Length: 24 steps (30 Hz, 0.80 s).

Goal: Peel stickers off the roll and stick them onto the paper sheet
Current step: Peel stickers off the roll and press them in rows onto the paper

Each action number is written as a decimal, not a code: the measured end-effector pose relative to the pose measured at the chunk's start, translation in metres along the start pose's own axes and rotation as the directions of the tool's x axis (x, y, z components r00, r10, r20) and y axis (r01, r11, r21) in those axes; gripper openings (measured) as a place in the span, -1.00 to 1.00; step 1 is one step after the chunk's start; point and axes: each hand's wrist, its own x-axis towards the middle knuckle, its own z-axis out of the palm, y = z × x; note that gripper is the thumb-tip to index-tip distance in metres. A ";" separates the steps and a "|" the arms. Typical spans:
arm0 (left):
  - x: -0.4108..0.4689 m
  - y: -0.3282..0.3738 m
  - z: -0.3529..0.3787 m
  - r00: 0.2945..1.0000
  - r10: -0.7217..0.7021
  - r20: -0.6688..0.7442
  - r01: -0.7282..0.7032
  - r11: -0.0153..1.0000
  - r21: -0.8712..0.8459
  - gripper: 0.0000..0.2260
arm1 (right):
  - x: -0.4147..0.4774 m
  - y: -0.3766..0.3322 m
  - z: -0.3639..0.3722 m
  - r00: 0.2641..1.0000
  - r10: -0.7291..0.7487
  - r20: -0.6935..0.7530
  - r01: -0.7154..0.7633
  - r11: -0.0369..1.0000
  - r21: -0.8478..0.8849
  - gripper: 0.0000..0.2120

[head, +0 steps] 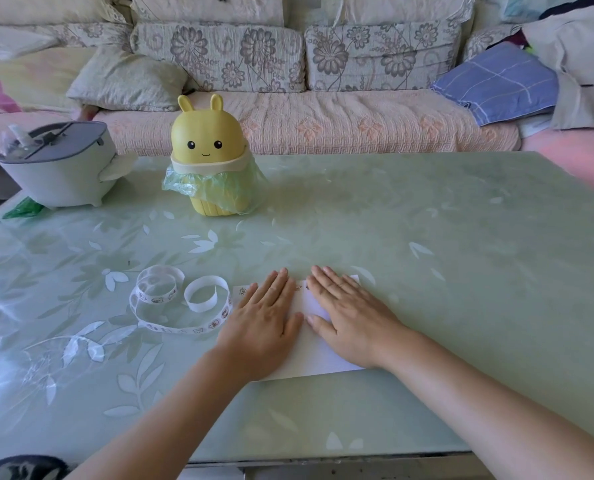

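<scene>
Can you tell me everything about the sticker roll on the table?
The sticker roll is a long, thin white paper strip, uncurled into loose loops standing on edge on the green table. Tiny cartoon stickers line its near stretch; the small far loop looks blank. It lies left of the paper, its end near the left hand. Neither hand holds it.

Both hands, the left hand [264, 317] and the right hand [347, 317], lie flat and cover most of the paper sheet [318, 362]; its stickers [243, 291] are too small to make out.
</scene>
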 end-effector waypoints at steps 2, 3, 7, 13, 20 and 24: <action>-0.006 -0.012 -0.001 0.998 -0.067 -0.011 0.067 0.998 0.001 -0.21 | -0.002 0.000 -0.001 1.000 0.017 -0.001 -0.017 1.000 -0.016 -0.33; -0.008 -0.017 -0.002 0.995 -0.103 -0.013 0.103 0.995 -0.011 -0.20 | -0.002 -0.001 -0.001 1.000 0.025 -0.003 -0.025 0.999 -0.023 -0.33; -0.017 -0.022 -0.005 0.983 -0.182 -0.018 0.182 0.983 0.002 -0.20 | -0.002 -0.005 -0.001 0.993 0.119 -0.002 -0.119 0.993 -0.020 -0.28; -0.017 -0.023 -0.003 0.985 -0.168 -0.040 0.169 0.986 0.013 -0.17 | 0.008 -0.028 -0.004 0.999 0.041 -0.016 -0.042 0.998 -0.040 -0.27; -0.018 -0.023 -0.003 0.988 -0.152 -0.039 0.153 0.988 0.022 -0.18 | 0.016 -0.032 0.000 0.998 0.055 0.025 -0.054 0.998 -0.038 -0.35; -0.018 -0.023 -0.003 0.986 -0.161 -0.032 0.162 0.986 0.028 -0.15 | 0.010 -0.020 -0.001 0.975 0.224 0.005 -0.224 0.975 -0.002 -0.28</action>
